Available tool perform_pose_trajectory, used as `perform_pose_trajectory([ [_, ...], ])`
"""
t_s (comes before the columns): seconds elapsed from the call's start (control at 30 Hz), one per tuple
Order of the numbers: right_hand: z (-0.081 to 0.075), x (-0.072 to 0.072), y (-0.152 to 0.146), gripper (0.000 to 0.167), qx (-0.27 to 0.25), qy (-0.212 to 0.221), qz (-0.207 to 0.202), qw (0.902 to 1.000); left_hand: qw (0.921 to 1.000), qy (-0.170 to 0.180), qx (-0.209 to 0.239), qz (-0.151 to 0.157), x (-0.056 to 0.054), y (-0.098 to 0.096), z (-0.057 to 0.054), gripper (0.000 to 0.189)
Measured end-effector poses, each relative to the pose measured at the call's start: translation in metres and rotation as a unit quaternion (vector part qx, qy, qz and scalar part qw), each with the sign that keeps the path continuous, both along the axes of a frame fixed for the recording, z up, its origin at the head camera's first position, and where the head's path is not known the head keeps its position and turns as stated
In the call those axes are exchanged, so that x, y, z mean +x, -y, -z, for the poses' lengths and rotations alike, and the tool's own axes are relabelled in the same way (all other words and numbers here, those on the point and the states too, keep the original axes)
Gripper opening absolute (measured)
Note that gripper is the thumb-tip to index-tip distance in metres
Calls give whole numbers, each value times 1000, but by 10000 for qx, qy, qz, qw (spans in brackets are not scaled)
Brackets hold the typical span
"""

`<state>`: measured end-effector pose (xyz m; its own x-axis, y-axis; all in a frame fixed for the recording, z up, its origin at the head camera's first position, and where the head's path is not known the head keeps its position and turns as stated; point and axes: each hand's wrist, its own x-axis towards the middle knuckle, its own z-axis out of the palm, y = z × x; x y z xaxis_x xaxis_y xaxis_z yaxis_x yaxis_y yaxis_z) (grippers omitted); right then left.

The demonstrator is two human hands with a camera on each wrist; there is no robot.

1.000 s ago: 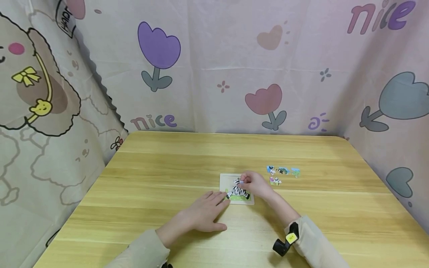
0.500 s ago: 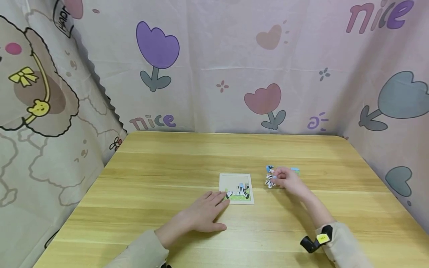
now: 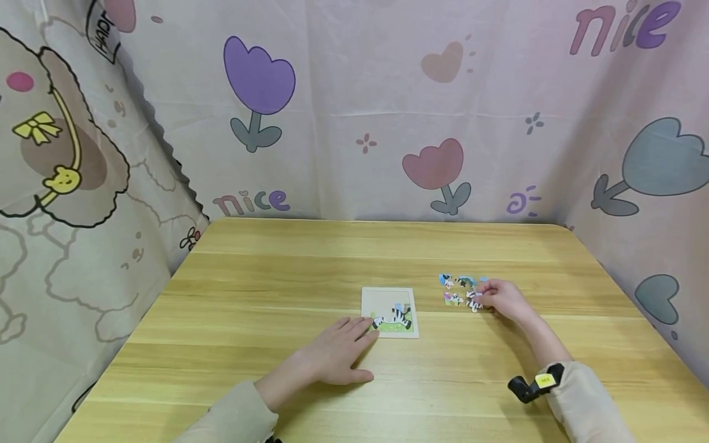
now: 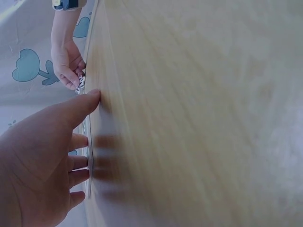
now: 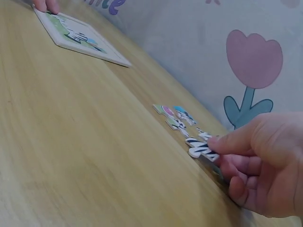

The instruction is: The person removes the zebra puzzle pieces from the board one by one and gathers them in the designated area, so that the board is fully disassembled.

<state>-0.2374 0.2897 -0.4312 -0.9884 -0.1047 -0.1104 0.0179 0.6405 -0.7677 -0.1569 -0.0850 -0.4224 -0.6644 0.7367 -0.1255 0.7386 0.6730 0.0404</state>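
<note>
My right hand (image 3: 503, 299) pinches a black-and-white striped puzzle piece (image 5: 201, 149) between thumb and fingers, close over the table at the right. Beside it lie several loose puzzle pieces (image 3: 454, 299), one with a pink patch and others with blue and green; the hand hides part of them. My left hand (image 3: 339, 352) lies with straight, spread fingers, its fingertips on the lower left corner of the puzzle board (image 3: 382, 298). That pale, framed board holds joined pieces along its lower part, showing zebra legs on green grass. Its upper part is bare.
The wooden table (image 3: 266, 271) ends at a patterned cloth backdrop (image 3: 343, 74) behind and at both sides. A black wrist camera (image 3: 534, 386) with a yellow label sits on my right forearm.
My right hand has moved from over the board to the right, carrying the striped piece away to the loose pieces. The left hand has kept its place on the board.
</note>
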Motion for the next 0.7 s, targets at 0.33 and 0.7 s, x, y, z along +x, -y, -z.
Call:
perform_pose_trajectory([
  [0.33, 2, -1, 9, 17, 1022, -623, -76, 9928, 10000, -22, 5, -11, -1, 0, 3, 76],
  [0.7, 5, -1, 6, 14, 1130, -825, -250, 9899, 10000, -4, -10, -27, -1, 0, 2, 76],
])
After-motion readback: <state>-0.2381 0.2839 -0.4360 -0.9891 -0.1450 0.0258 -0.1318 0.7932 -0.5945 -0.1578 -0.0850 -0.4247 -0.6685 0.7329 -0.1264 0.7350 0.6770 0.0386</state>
